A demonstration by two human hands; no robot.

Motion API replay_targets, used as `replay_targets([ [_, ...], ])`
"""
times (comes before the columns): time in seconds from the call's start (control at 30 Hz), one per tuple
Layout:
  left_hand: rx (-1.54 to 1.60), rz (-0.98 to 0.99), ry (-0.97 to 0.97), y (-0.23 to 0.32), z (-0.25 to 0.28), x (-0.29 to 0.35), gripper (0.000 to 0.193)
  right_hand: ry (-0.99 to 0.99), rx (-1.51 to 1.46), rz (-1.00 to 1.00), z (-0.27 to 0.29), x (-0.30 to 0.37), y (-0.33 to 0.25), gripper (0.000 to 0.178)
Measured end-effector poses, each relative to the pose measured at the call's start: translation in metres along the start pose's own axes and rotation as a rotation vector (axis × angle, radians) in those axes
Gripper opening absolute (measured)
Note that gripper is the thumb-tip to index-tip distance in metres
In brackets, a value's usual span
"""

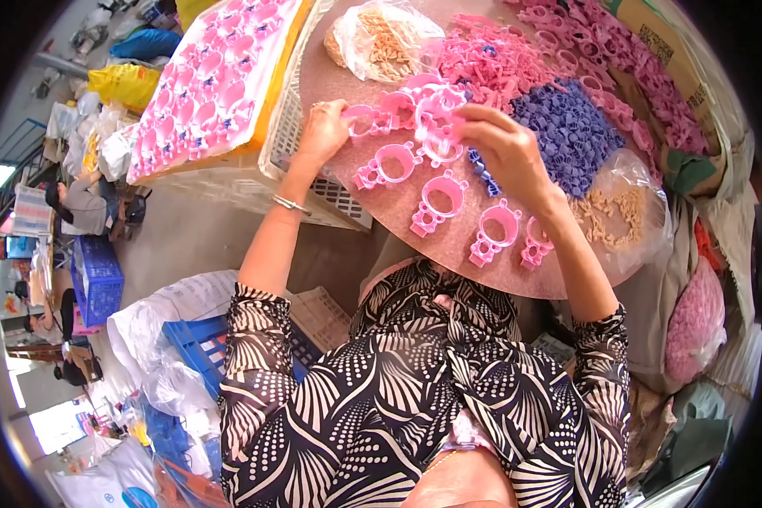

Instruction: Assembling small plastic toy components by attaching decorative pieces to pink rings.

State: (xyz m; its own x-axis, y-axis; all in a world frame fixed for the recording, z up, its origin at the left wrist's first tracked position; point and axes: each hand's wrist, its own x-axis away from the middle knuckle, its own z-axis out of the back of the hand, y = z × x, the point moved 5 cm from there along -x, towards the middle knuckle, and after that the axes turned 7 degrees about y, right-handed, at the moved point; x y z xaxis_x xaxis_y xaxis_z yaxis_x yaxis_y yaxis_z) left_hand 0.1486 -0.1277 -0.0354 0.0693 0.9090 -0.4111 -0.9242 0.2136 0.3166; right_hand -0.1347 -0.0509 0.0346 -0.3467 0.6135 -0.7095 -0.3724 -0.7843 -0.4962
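Observation:
My left hand [323, 135] is at the left edge of the round table, thumb and fingers pinched on a pink plastic toy part [362, 121] with a round ring. Across from it, my right hand [510, 157] has its fingers bent together at a cluster of pink toy parts [440, 140]; its exact hold is partly hidden. Several similar pink parts, each with a round ring and a small bear-like figure, lie in a curved row near me, among them one part [438, 203] in the middle and another [495, 233] further right.
Beyond my hands lie heaps of pink pieces [491, 63] and blue-purple pieces [563, 127]. Clear bags with tan pieces [389, 51] [614, 216] flank them. At the left, a tray of finished-looking pink parts [207, 85] rests on a white crate [339, 203].

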Motion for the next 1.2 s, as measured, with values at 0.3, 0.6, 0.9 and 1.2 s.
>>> replay_targets([
  [0.3,0.072,-0.137,-0.046,0.024,0.031,-0.037,0.04,-0.244,0.139,0.149,-0.016,0.01,-0.011,0.025],
  [0.6,0.23,-0.276,-0.453,0.025,-0.016,-0.045,0.051,-0.29,0.137,0.085,-0.012,0.01,-0.01,0.026],
  [0.9,0.334,-0.235,-0.264,0.019,-0.001,-0.037,0.044,-0.292,0.157,0.086,-0.025,0.003,-0.005,0.026],
  [1.2,0.992,0.287,-0.531,0.065,0.046,-0.001,0.03,-0.2,0.322,0.263,-0.053,-0.038,-0.004,0.032],
])
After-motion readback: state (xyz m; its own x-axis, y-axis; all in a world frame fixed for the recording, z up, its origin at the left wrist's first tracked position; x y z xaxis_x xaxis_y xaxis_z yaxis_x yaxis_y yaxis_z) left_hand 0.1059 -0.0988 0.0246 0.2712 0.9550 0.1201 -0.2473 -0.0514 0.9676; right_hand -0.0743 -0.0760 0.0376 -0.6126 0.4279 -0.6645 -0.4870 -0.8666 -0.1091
